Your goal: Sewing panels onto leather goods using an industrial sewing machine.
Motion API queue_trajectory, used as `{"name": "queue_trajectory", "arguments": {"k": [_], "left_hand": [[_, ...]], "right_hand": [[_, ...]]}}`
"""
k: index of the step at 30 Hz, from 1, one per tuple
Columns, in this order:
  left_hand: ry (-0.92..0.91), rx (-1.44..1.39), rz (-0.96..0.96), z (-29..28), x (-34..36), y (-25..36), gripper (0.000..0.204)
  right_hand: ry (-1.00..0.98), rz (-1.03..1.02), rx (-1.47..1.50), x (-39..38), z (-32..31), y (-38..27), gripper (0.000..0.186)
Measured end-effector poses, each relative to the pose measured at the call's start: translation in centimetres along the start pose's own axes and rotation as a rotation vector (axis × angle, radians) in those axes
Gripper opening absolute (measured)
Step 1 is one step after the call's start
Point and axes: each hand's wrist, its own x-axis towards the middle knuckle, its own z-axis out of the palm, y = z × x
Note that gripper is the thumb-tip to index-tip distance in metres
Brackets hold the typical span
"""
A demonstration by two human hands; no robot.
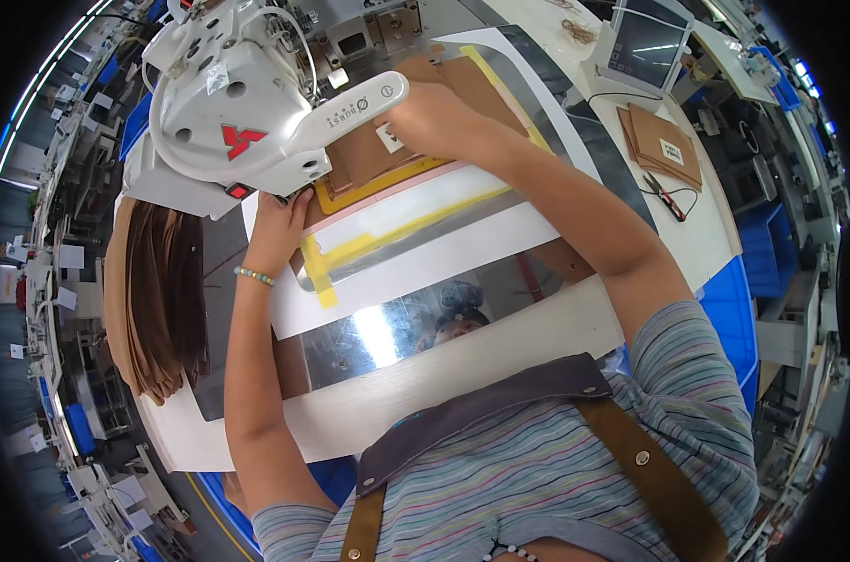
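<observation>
A brown fabric piece (369, 155) lies under the head of a white sewing machine (242, 112), inside a clear template edged with yellow tape (350, 248). My left hand (280, 225) rests flat on the template's left corner, just below the machine head. My right hand (429, 117) presses down on the brown fabric next to a small white label (390, 140), fingers curled on the cloth. The needle area is hidden by the machine head.
A stack of brown fabric pieces (153, 300) hangs off the table's left side. More brown pieces (664, 145) and small scissors (666, 197) lie at the right, behind them a control screen (645, 42). A shiny metal plate (415, 323) sits on the white table (556, 328).
</observation>
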Motion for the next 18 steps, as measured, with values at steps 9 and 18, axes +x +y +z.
{"name": "queue_trajectory", "arguments": {"k": [9, 18], "left_hand": [[-0.099, -0.339, -0.015, 0.6, 2.7, -0.8, 0.035], [-0.235, -0.242, 0.017, 0.0, 3.8, 0.7, 0.045]], "right_hand": [[0.089, -0.073, -0.185, 2.4, 3.9, -0.8, 0.012], [-0.152, 0.250, 0.253, 1.5, 1.4, 2.1, 0.015]]}}
